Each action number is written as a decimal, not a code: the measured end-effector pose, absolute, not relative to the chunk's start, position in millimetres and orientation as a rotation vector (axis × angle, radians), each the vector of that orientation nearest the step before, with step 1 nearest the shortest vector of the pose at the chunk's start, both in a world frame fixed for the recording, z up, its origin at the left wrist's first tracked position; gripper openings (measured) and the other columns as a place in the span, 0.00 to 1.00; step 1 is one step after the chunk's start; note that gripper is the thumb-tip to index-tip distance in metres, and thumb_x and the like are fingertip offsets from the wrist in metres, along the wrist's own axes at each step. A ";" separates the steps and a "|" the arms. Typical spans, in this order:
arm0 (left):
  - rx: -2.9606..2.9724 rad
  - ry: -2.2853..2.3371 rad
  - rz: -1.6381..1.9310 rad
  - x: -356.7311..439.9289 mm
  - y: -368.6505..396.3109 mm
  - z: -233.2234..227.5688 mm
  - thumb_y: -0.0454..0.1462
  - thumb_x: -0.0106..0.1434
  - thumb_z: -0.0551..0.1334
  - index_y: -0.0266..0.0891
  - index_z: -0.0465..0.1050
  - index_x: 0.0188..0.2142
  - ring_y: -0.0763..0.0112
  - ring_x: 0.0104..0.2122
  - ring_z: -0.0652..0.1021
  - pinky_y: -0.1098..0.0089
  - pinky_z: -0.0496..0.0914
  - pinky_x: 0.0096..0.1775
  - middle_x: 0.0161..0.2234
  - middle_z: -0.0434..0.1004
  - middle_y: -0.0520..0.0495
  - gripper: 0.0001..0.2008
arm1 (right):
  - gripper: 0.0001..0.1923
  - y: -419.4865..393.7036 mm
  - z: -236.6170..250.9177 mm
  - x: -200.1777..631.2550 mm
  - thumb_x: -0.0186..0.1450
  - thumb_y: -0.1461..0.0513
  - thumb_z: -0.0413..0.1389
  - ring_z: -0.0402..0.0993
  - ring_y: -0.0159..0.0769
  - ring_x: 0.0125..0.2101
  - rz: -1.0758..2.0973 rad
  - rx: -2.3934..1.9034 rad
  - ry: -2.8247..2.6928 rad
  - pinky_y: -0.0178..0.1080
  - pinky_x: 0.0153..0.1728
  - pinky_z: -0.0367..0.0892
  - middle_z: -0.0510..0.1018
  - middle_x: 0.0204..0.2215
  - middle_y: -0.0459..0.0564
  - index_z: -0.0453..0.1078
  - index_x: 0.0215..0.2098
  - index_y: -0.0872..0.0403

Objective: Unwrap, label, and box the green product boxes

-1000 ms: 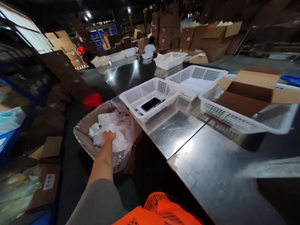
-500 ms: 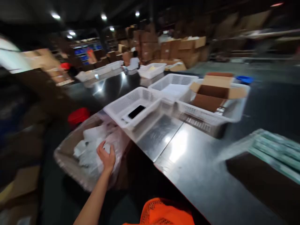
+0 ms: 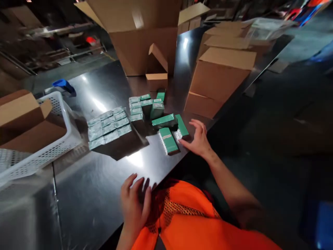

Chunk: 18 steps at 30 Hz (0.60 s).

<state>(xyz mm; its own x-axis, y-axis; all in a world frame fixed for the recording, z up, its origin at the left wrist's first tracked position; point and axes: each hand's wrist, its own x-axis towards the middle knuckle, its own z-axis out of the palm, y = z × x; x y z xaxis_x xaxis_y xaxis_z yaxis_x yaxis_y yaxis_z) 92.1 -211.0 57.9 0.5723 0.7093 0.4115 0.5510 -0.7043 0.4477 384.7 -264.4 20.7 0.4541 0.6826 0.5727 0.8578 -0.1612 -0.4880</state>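
Several small green boxes lie on the shiny metal table (image 3: pixel 85 194). One green box (image 3: pixel 169 140) sits just left of my right hand (image 3: pixel 198 138), which hovers open with fingers spread beside another green box (image 3: pixel 181 126). A wrapped block of green boxes (image 3: pixel 109 127) lies farther left, and a loose cluster of green boxes (image 3: pixel 145 105) lies behind. My left hand (image 3: pixel 135 204) is open and empty, held low over the table's near edge, close to my orange vest (image 3: pixel 189 222).
A white perforated basket (image 3: pixel 56 147) holding an open cardboard box (image 3: pixel 23 119) stands at the left. A large open carton (image 3: pixel 140 34) stands at the back and closed cartons (image 3: pixel 221 76) at the right. A small open box (image 3: pixel 156 76) sits behind the green boxes.
The view has swung right, away from the bag-lined bin and baskets. My left hand has left the bin and come to the table edge; my right hand has come into view by the green boxes.
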 end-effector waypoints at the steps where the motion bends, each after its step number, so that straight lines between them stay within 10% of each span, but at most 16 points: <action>1: 2.582 0.980 0.805 103.8 -209.2 53.7 0.42 0.63 0.62 0.40 0.69 0.52 0.49 0.52 0.73 0.50 0.70 0.50 0.54 0.71 0.34 0.19 | 0.43 -258.5 24.6 388.6 0.55 0.49 0.66 0.59 0.56 0.61 -0.256 -1.916 -1.278 0.59 0.59 0.59 0.60 0.60 0.64 0.54 0.62 0.53; 5: 2.705 0.902 0.636 152.4 -199.5 39.0 0.43 0.66 0.60 0.35 0.67 0.56 0.49 0.53 0.73 0.54 0.71 0.48 0.55 0.70 0.30 0.22 | 0.45 -227.4 39.8 397.5 0.57 0.50 0.66 0.55 0.55 0.64 -0.179 -1.966 -1.408 0.59 0.61 0.55 0.60 0.65 0.62 0.54 0.66 0.53; 9: 2.683 1.113 0.418 205.3 -192.0 39.7 0.56 0.59 0.63 0.29 0.61 0.62 0.44 0.47 0.75 0.51 0.72 0.44 0.52 0.72 0.28 0.42 | 0.26 -196.8 48.8 394.5 0.64 0.58 0.61 0.66 0.52 0.59 -0.149 -1.929 -1.419 0.60 0.59 0.55 0.75 0.54 0.57 0.66 0.59 0.52; 18: 1.793 1.160 0.659 145.1 -194.8 32.9 0.44 0.60 0.65 0.34 0.72 0.53 0.56 0.41 0.79 0.59 0.72 0.44 0.43 0.79 0.36 0.25 | 0.18 -250.1 56.9 349.6 0.62 0.70 0.62 0.76 0.43 0.46 -0.479 -1.355 -1.392 0.48 0.48 0.74 0.76 0.42 0.50 0.74 0.48 0.48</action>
